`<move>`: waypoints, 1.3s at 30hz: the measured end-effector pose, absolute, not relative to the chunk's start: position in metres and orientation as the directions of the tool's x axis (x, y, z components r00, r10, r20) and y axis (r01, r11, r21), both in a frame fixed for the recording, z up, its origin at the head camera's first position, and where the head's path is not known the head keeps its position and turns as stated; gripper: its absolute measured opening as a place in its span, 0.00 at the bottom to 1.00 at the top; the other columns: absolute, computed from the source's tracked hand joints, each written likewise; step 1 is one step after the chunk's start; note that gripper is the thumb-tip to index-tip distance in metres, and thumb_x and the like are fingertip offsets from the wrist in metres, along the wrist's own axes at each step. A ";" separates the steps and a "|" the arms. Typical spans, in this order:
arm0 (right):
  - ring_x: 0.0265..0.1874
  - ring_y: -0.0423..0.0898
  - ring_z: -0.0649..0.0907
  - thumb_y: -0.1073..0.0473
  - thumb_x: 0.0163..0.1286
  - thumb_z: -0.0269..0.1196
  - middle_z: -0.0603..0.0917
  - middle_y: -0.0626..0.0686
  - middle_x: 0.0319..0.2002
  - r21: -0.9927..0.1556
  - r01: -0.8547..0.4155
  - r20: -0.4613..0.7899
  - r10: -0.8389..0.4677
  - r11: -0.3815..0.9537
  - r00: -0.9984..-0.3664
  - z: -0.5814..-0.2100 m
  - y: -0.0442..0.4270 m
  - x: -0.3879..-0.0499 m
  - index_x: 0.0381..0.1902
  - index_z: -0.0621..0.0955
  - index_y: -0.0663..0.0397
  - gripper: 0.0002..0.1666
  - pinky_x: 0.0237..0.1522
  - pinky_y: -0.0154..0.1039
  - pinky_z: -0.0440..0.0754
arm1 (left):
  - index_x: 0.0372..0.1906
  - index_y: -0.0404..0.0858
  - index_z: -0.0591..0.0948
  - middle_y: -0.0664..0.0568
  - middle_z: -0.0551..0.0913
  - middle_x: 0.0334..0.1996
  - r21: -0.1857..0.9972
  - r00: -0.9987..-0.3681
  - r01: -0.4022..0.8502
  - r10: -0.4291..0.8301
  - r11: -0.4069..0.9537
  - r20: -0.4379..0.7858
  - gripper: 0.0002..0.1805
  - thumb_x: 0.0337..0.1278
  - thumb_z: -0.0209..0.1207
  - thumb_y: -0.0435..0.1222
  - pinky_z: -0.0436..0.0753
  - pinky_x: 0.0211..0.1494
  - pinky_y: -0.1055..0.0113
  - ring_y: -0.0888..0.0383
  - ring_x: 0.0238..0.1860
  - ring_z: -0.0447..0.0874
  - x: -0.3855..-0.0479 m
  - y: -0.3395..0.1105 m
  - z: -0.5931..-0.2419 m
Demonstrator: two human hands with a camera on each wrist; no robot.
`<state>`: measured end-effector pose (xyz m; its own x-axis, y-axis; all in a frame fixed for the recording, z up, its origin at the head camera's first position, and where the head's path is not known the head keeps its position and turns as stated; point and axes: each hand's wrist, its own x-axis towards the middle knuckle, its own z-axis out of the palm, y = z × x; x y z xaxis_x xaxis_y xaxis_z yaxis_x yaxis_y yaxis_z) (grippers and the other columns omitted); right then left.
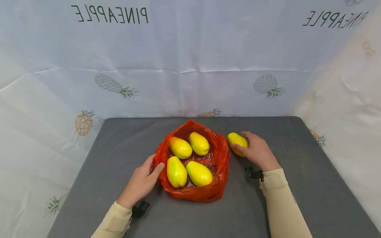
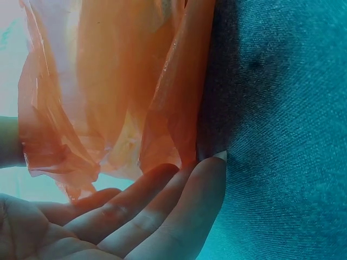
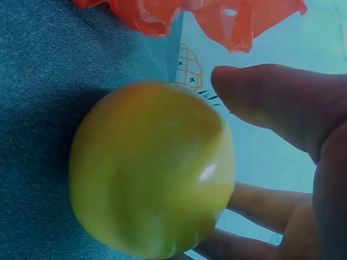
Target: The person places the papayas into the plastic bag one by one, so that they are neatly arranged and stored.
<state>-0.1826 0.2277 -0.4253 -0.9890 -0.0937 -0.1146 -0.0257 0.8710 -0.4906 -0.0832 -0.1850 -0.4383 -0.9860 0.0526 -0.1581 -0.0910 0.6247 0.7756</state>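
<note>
A red plastic bag (image 1: pixel 221 165) stands wide at the mouth in the middle of the table, with several yellow papayas (image 1: pixel 200 174) inside. My left hand (image 1: pixel 142 182) is at the bag's left side, thumb over the rim. In the left wrist view, its fingers (image 2: pixel 162 216) lie nearly straight against the bag's outside (image 2: pixel 108 81). To the right of the bag, another papaya (image 1: pixel 235 141) rests on the table beside my right hand (image 1: pixel 258 151). In the right wrist view, the thumb (image 3: pixel 271 100) is spread apart from this papaya (image 3: pixel 152 168), while the other fingers lie partly hidden behind it.
The dark grey table (image 1: pixel 297 185) runs back to a white cloth (image 1: pixel 190 92) printed with pineapples. Cloth also hangs along both sides. Black straps (image 1: pixel 253 172) sit at the wrists over light sleeves.
</note>
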 end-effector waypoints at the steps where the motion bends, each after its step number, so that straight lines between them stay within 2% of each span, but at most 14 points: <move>1: 0.68 0.70 0.78 0.38 0.77 0.65 0.74 0.71 0.75 -0.492 -0.028 -0.114 -0.096 0.870 -0.989 -0.426 0.228 -0.182 0.81 0.67 0.63 0.48 0.69 0.70 0.78 | 0.84 0.49 0.64 0.48 0.84 0.70 0.776 -0.985 -0.097 0.051 0.623 -0.163 0.35 0.82 0.56 0.55 0.88 0.64 0.47 0.51 0.61 0.88 -0.083 -0.186 -0.438; 15: 0.56 0.64 0.84 0.40 0.76 0.67 0.83 0.69 0.67 -0.499 -0.046 -0.078 -0.098 0.866 -0.992 -0.425 0.226 -0.182 0.77 0.74 0.62 0.43 0.60 0.64 0.84 | 0.83 0.50 0.65 0.47 0.83 0.70 0.782 -0.987 -0.084 0.055 0.617 -0.149 0.34 0.82 0.56 0.54 0.88 0.65 0.47 0.51 0.61 0.88 -0.083 -0.193 -0.437; 26: 0.55 0.62 0.84 0.39 0.75 0.69 0.83 0.67 0.67 -0.493 -0.046 -0.062 -0.088 0.869 -0.994 -0.411 0.221 -0.179 0.76 0.74 0.60 0.43 0.59 0.63 0.84 | 0.84 0.48 0.64 0.47 0.83 0.71 0.780 -0.986 -0.096 0.046 0.618 -0.158 0.35 0.82 0.56 0.54 0.87 0.65 0.46 0.51 0.62 0.87 -0.084 -0.195 -0.434; 39: 0.55 0.61 0.83 0.38 0.75 0.69 0.82 0.64 0.68 -0.503 -0.090 0.004 -0.102 0.860 -0.995 -0.381 0.225 -0.157 0.78 0.74 0.56 0.43 0.55 0.61 0.85 | 0.85 0.46 0.63 0.45 0.81 0.73 0.785 -0.983 -0.103 0.059 0.611 -0.175 0.37 0.82 0.56 0.55 0.86 0.68 0.45 0.50 0.65 0.87 -0.086 -0.189 -0.439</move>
<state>-0.1570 0.2250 -0.3809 -0.9948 -0.1018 0.0036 -0.0898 0.8598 -0.5028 -0.0860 -0.1890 -0.4386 -0.9828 0.0594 -0.1749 -0.1027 0.6111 0.7849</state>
